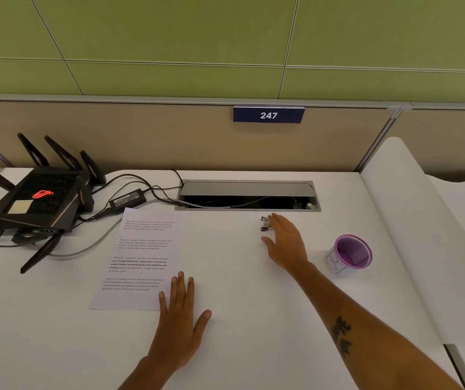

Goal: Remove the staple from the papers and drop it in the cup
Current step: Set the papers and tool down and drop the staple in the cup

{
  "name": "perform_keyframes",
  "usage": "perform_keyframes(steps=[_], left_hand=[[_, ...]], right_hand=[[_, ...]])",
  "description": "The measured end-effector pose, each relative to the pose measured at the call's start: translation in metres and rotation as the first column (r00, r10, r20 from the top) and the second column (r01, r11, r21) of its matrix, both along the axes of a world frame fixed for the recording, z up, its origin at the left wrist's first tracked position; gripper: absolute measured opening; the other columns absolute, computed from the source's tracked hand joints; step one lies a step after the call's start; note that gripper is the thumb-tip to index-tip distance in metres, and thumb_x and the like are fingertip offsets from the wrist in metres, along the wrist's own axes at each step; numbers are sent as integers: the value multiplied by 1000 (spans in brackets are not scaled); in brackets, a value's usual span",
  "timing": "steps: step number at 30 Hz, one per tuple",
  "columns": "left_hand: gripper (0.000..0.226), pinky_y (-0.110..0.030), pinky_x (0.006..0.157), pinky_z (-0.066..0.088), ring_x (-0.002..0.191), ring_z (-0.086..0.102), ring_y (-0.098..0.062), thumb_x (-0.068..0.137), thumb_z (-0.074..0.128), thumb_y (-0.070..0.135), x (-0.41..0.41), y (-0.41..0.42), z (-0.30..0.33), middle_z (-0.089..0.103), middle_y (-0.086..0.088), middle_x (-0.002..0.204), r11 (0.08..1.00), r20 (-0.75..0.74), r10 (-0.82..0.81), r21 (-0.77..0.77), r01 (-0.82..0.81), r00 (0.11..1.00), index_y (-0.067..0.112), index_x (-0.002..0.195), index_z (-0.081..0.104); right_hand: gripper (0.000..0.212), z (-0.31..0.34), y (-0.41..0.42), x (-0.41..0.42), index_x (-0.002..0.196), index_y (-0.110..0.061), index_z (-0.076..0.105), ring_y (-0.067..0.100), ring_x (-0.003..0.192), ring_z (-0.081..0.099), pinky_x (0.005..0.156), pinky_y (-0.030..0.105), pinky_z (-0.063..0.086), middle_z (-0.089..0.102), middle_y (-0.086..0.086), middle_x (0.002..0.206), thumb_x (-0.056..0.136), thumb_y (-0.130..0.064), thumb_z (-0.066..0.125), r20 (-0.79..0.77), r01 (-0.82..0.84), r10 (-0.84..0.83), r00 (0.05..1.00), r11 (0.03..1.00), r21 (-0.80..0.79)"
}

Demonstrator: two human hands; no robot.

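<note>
With the left hand flat on the lower corner of the papers and the right hand spread, gripping nothing, at the staple remover (staple too small to see), a hasty grab could knock the nearby cup.

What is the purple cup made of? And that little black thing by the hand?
The cup looks like paper: thin matte white wall with pen marks, purple lining inside. The staple remover looks like black plastic with shiny metal parts, though it is small and partly hidden by the right hand.
</note>
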State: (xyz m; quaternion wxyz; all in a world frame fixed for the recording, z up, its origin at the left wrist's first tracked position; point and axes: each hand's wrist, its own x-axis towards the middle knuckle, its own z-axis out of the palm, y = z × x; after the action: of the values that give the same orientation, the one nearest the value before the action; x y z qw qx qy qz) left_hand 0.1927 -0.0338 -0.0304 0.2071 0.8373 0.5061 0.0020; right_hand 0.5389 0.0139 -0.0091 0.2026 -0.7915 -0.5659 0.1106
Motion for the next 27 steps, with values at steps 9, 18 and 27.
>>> perform_keyframes(steps=[9, 18, 27], left_hand=[[97, -51, 129, -13, 159, -26, -20, 88, -11, 83, 24, -20, 2, -31, -1, 170, 997, 13, -72, 20, 71, 997, 23, 164, -14], [94, -46, 126, -19, 159, -26, -21, 92, -6, 79, 64, -57, -4, -31, -3, 171, 978, 14, -208, 4, 208, 978, 20, 165, -11], [100, -52, 127, -14, 156, -33, -21, 87, -14, 80, 115, -86, -9, -36, -7, 168, 935, -17, -355, -32, 354, 935, 16, 164, -18]], right_hand=[[71, -32, -112, -60, 163, -13, 22, 23, 161, -1, 131, 49, 6, 4, 5, 174, 105, -51, 36, 156, -94, 103, 982, 994, -63], [72, -43, -203, -51, 165, -15, 10, 17, 160, -11, 131, 46, 3, -5, 0, 174, 106, -51, 29, 136, 25, -7, 991, 991, -133], [74, -46, -259, -5, 165, -9, 10, 20, 161, -7, 130, 51, 9, -1, 5, 174, 106, -46, 35, 169, 173, -147, 975, 973, -152]])
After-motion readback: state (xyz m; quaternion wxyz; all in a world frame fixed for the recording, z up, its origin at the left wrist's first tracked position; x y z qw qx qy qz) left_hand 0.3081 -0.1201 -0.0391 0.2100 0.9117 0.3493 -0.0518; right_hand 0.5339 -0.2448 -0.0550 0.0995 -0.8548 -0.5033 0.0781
